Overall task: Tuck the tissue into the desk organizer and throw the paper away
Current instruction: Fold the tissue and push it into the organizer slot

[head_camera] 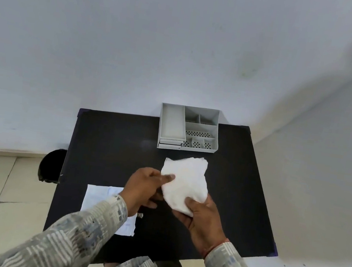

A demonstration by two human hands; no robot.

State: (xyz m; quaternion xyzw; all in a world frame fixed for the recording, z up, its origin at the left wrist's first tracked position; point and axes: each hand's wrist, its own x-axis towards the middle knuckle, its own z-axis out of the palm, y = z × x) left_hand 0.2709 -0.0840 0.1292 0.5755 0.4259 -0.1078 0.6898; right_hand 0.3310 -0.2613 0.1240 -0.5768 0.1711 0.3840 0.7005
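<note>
So neither step is done: both hands, left [143, 187] and right [198, 213], grip the tissue [184, 179] above the counter [112, 147], short of the desk organizer [173, 121]. The paper [99, 199] lies flat (bin [51, 168] seemingly alongside).

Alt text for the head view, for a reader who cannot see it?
Both hands, left hand and right hand, hold a white tissue above a black table. A grey desk organizer stands at the far edge; white paper lies near left.

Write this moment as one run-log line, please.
left hand: holds tissue | right hand: holds tissue | organizer: empty | paper: on table
</note>
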